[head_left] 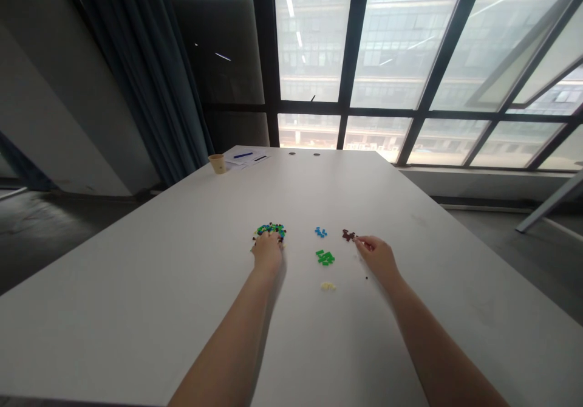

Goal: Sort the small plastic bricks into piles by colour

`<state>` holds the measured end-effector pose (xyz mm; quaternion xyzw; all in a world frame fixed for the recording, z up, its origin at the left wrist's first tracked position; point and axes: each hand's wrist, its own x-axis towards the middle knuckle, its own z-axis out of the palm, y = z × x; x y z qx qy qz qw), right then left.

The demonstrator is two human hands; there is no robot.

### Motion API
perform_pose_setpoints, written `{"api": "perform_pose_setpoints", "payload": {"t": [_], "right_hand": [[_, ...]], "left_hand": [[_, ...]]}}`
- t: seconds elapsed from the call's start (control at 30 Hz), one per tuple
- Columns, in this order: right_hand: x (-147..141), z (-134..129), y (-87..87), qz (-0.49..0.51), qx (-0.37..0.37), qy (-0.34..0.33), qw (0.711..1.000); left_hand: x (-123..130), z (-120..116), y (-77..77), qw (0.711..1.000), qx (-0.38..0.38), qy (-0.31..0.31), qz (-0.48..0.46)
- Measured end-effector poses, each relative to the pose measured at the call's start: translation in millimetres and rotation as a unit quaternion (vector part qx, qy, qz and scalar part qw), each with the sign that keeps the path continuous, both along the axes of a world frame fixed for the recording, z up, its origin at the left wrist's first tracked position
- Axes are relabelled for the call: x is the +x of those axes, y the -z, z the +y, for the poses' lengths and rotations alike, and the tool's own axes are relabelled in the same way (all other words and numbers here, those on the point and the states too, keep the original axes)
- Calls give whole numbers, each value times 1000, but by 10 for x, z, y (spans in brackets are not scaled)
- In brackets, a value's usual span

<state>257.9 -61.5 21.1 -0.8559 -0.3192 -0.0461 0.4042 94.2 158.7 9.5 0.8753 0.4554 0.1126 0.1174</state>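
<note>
Tall windows [314, 36] rise beyond a long white surface [136, 310]. At its far corner stands a paper cup [217, 164], upright and just beside some papers [246, 160] with a blue pen [243, 155] on them; its contents are hidden from this angle. Nearer, tiny bricks lie uncontained in separate heaps. The left grip [268, 254] presses down on the near edge of a mixed pile [269, 231], and whether it is closed on anything cannot be told. The right grip [377, 256] has its fingers drawn together just beside dark red bricks [348, 235], any held piece too small to tell. Between the hands lie blue bricks [320, 232], green bricks [325, 258] and cream bricks [328, 285].
</note>
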Motion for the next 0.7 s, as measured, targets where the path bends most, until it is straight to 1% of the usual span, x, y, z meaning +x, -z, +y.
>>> {"api": "perform_pose_setpoints", "payload": {"t": [0.1, 0.2, 0.27, 0.4, 0.53, 0.6, 0.63, 0.67, 0.7], "right_hand": [[43, -28, 2, 16, 37, -16, 999], [30, -3, -8, 2, 28, -33, 999], [6, 18, -3, -4, 14, -38, 999], [-25, 35, 15, -12, 5, -49, 999], [-23, 29, 8, -16, 11, -53, 998], [-34, 25, -17, -20, 23, -53, 998], [-48, 24, -38, -25, 35, -58, 997], [-71, 22, -64, -32, 51, -69, 996], [-102, 21, -95, -40, 70, -86, 993]], "left_hand": [[4, 13, 41, 999, 2, 41, -23], [17, 17, 71, 996, 9, 72, -53], [32, 11, 85, 994, 6, 83, -65], [59, 5, 100, 991, -24, 94, -94], [96, -27, 43, 982, -48, 103, -149], [125, -113, -27, 969, -93, 114, -201], [138, -184, -71, 954, -142, 116, -236], [149, -271, -119, 927, -215, 113, -285], [154, -370, -167, 885, -310, 106, -330]]}}
